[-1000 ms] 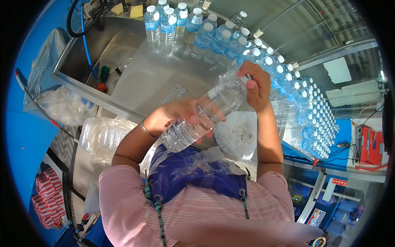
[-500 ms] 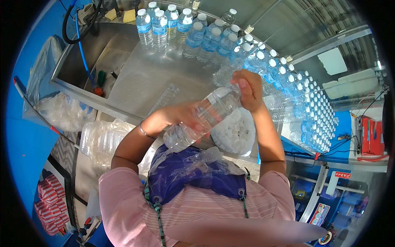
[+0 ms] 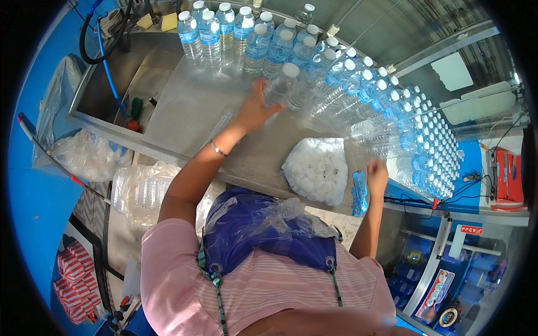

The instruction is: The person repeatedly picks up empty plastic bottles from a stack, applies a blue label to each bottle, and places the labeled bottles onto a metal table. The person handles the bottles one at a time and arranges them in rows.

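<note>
Cupping bottle (image 3: 283,86) at 12 o'clock with spread left hand (image 3: 255,110); can't tell if gripping. Curling right hand (image 3: 378,169) at 3 o'clock; can't tell if holding anything. Could tip into neighbours (image 3: 338,73) at 1 o'clock if nudged or let go off-balance.

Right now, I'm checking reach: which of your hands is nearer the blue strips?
Right: the right hand is just right of the blue strips, the left hand farther left, at a clear bottle.

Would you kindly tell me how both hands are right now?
Left hand: open, spread at a clear capped bottle.
Right hand: blurred; open or closed cannot be told.
</note>
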A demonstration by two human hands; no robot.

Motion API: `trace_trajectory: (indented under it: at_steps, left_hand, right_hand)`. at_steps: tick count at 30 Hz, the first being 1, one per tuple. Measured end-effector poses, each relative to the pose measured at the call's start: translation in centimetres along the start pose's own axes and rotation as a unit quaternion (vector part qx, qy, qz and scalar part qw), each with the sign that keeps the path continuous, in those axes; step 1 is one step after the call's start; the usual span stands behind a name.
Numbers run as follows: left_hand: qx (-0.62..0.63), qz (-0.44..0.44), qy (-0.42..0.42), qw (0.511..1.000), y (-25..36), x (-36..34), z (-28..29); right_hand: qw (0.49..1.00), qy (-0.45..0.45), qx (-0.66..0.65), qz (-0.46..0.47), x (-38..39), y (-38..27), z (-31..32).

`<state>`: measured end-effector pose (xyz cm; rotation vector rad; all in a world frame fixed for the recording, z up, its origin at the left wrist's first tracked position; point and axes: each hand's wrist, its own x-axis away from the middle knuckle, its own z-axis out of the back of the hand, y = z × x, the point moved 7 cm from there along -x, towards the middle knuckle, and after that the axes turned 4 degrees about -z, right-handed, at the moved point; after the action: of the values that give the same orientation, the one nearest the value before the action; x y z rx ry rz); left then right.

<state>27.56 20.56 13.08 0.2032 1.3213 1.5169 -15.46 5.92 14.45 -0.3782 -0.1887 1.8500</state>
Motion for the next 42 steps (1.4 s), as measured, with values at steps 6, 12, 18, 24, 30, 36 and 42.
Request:
trace_trajectory:
  at_steps: [6, 12, 18, 24, 30, 36, 42]
  left_hand:
    - [-0.09, 0.039, 0.087, 0.991, -4.9, -3.2, 1.1]
    - [-0.113, 0.09, 0.077, 0.987, -5.9, -4.6, 1.1]
    - [-0.31, 0.113, -0.213, 0.92, -2.1, -2.2, 0.5]
    - [0.457, 0.153, -0.218, 0.848, 7.3, 3.3, -6.7]
    - [0.528, 0.274, -0.073, 0.8, 1.0, 3.5, -4.0]
    - [0.287, 0.246, 0.067, 0.923, -1.9, 1.9, 2.0]
    - [0.085, 0.226, 0.107, 0.964, -1.0, -0.1, 6.5]
  right_hand:
    - [0.993, 0.076, -0.076, 0.053, 7.4, 9.6, -3.9]
    - [0.989, 0.118, -0.092, -0.003, 6.5, 10.1, -5.0]
    - [0.977, 0.181, -0.109, -0.036, 4.5, 2.9, -1.1]
    - [0.906, 0.012, -0.398, 0.145, 1.9, -18.2, -2.0]
    - [0.883, -0.111, -0.44, 0.115, -0.5, -27.8, -6.5]
    - [0.793, -0.262, -0.541, 0.095, -2.0, -32.3, -10.7]
    - [0.815, -0.254, -0.512, 0.091, -5.3, -34.1, -7.7]
